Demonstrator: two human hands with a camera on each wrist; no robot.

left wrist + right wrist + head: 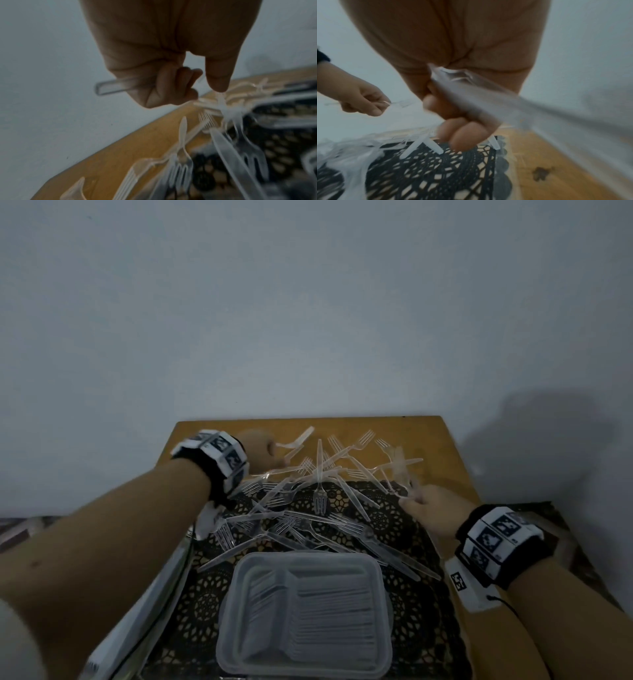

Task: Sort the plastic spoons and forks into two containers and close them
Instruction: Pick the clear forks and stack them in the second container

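Observation:
A tangled pile of clear plastic forks and spoons (308, 494) lies across the black lace mat (387, 522) and the wooden table (442, 446). My left hand (265, 451) hovers at the pile's far left. It grips the handle of one clear utensil (116, 86) in curled fingers, thumb pointing down; motion blur hides which kind it is. My right hand (423, 503), at the pile's right edge, grips a bundle of clear utensils (476, 97) that fans up and away (400, 470). A clear plastic container (305, 614) sits open at the front centre.
A pale flat object (147, 594) lies along the table's front left edge, partly under my left forearm. The table's far edge meets a plain white wall (308, 320). A dark stain (541, 174) marks the wood to the right of the mat.

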